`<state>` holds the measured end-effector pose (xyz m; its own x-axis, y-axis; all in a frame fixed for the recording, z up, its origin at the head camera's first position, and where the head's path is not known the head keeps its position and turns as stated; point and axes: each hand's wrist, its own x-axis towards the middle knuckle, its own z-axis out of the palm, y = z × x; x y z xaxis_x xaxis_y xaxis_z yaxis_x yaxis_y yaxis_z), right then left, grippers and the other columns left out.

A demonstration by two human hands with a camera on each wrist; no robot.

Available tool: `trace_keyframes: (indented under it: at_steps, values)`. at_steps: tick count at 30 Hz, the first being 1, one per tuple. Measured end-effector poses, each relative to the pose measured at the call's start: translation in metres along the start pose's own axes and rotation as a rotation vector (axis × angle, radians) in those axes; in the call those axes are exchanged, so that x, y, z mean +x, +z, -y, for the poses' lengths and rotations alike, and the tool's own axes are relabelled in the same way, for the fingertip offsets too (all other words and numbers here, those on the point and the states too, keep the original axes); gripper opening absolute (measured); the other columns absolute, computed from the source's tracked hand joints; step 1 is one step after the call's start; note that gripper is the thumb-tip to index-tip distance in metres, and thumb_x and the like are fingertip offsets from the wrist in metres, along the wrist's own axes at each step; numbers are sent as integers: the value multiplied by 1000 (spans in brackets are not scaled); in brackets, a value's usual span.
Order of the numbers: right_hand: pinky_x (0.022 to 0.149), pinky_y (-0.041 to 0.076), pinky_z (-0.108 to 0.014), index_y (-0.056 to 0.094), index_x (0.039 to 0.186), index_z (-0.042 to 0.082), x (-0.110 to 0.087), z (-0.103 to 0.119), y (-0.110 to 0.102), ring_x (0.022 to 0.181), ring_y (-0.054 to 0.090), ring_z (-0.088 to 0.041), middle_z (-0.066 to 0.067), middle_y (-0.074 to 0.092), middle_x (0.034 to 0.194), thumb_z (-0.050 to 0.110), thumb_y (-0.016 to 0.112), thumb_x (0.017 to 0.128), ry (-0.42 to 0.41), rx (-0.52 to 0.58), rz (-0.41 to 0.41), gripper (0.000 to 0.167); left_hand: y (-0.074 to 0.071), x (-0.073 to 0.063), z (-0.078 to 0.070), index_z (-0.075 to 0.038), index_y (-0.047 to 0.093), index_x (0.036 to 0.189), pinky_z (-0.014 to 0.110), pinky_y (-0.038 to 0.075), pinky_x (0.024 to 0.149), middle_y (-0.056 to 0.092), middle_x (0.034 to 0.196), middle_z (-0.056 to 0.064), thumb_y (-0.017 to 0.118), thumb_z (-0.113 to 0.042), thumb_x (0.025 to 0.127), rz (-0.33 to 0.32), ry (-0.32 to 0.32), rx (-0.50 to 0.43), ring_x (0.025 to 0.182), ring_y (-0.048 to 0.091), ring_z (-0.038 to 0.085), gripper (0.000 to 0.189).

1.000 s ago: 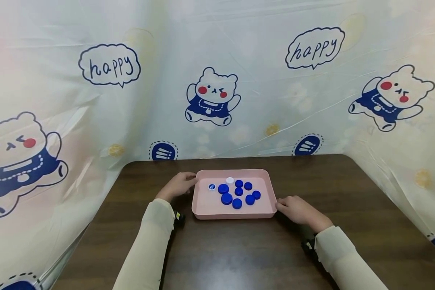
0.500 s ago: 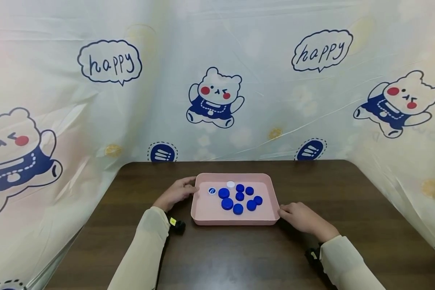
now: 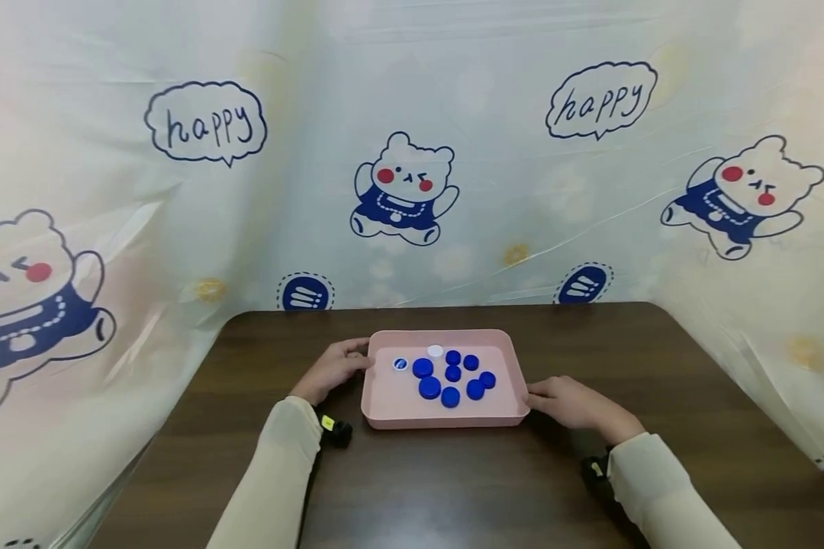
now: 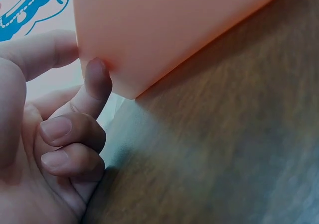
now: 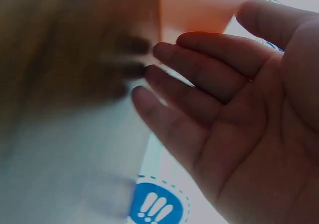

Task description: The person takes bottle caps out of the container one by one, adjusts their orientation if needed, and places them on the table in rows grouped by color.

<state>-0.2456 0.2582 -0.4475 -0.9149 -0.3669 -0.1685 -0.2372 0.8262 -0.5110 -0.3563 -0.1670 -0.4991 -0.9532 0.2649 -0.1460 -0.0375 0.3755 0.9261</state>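
Observation:
A shallow pink tray (image 3: 384, 406) stands on the table between both hands. In it lie several blue bottle caps (image 3: 429, 387), a white cap (image 3: 436, 351) and a small white disc with a blue print (image 3: 400, 364). My left hand (image 3: 332, 371) pinches the tray's left side; in the left wrist view, thumb and index finger (image 4: 97, 79) meet its wall while the other fingers curl into the palm. At the right front corner my right hand (image 3: 570, 402) holds the tray, thumb (image 5: 256, 17) at the rim and longer, nearly straight fingers along the outer wall.
A dark brown wooden table (image 3: 412, 488) carries the tray near its far half. Behind it and at both sides hangs a pale curtain (image 3: 494, 91) printed with bears. Small black cameras, one of them the left wrist camera (image 3: 342, 435), sit at the wrists.
The view has tilted slightly, so the tray and table appear lower than a second ago. My right hand's fingers look a little straighter at the tray corner. The caps keep their arrangement.

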Motion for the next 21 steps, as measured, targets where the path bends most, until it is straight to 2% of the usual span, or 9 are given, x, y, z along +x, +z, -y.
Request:
trace_keyframes:
  at_steps: [4, 9, 12, 16, 21]
  values:
    - [90, 48, -50, 63, 129, 3, 5, 14, -16, 95, 63, -23, -9, 67, 113, 36, 56, 98, 15, -8, -43, 45, 2, -2, -3, -14, 50, 143, 33, 44, 74, 63, 86, 8, 69, -25, 90, 4, 9, -15, 86, 54, 22, 58]
    - [90, 48, -50, 55, 138, 7, 19, 42, -27, 114, 59, -32, -13, 60, 130, 45, 57, 96, -5, 55, -164, 57, -1, -8, -2, -15, 53, 141, 32, 43, 70, 62, 82, 7, 70, -22, 89, -30, 8, -12, 81, 54, 21, 56]
    - [88, 50, -48, 53, 141, 13, 31, 62, -23, 116, 58, -33, -12, 59, 132, 39, 60, 96, -27, 88, -226, 53, -2, -10, 0, -13, 52, 142, 31, 43, 63, 59, 76, 7, 69, -20, 89, -23, 15, -22, 74, 52, 21, 56]
    - [85, 52, -46, 53, 141, 16, 49, 88, -15, 111, 60, -30, -7, 62, 126, 29, 62, 96, -83, 81, -305, 47, -3, -11, 1, -12, 50, 143, 30, 41, 56, 55, 70, 7, 68, -21, 90, -12, 19, -36, 63, 48, 20, 57]
    - [84, 53, -46, 57, 137, 16, 64, 115, -8, 105, 63, -27, -6, 66, 119, 30, 63, 95, -136, 80, -375, 45, 0, -7, -2, -15, 52, 142, 30, 40, 53, 52, 67, 6, 69, -24, 90, -7, 35, -31, 56, 45, 20, 55]
